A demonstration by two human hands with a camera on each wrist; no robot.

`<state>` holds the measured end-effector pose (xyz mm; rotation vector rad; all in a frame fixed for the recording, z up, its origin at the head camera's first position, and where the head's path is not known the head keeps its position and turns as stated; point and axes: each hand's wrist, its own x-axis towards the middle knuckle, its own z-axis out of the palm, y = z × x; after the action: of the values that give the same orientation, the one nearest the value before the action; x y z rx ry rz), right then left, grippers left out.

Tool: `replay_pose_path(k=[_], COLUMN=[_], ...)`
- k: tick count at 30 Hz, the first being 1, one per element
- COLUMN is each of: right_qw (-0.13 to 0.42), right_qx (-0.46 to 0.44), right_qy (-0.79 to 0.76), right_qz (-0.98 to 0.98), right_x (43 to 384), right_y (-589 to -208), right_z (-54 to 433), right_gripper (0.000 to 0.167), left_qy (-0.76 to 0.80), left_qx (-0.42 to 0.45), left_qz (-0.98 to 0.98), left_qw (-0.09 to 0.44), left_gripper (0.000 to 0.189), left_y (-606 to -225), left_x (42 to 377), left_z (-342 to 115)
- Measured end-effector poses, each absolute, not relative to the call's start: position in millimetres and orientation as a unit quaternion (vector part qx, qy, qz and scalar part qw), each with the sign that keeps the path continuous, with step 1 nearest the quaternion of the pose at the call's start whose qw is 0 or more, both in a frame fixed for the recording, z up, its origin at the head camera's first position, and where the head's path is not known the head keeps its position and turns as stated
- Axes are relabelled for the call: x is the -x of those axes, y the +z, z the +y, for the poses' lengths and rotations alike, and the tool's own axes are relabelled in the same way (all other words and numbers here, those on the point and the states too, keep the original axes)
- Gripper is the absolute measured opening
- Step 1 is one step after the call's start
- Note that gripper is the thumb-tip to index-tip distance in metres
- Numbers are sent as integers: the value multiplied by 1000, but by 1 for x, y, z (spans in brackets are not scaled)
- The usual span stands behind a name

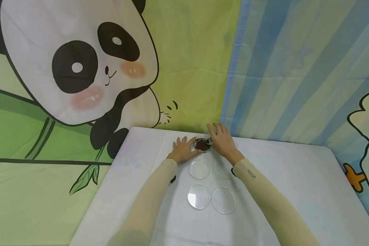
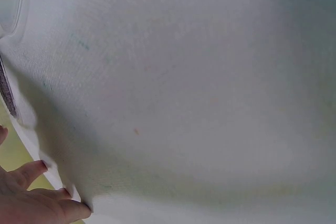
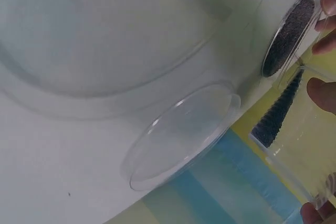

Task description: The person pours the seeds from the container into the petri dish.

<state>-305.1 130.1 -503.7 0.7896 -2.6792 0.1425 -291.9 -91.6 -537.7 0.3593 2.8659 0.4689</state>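
Clear plastic, by its look, makes up the container [image 3: 304,150] tilted beside a dark-filled dish [image 1: 202,145] near the far edge of the surface [image 1: 279,171]. I judge it light, stiff and slippery (brittle, perhaps), best gripped round its sides. The right hand [image 1: 222,141] has its fingers curled round it; the left hand [image 1: 182,150] lies spread at the dish's rim. Sleeve lettering [image 1: 251,174] is too small for me to read.
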Motion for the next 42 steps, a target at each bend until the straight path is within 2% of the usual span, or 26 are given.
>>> replay_pose_path(k=[20,29,42], right_qw=[71,46,-49], right_qx=[-96,-77,-37], right_qy=[370,440,614], right_qz=[-921,-894,-787], right_x=[300,293,277], right_y=[-509,-511,-512], right_z=[143,155,185], right_gripper=[101,104,105], left_qy=[154,158,165], left_qx=[-128,-127,-123], left_qz=[974,974,973], left_qw=[104,102,104], left_gripper=[81,82,82], left_y=[-532,-536,-538], left_x=[289,291,291], left_z=[-90,-90,-91])
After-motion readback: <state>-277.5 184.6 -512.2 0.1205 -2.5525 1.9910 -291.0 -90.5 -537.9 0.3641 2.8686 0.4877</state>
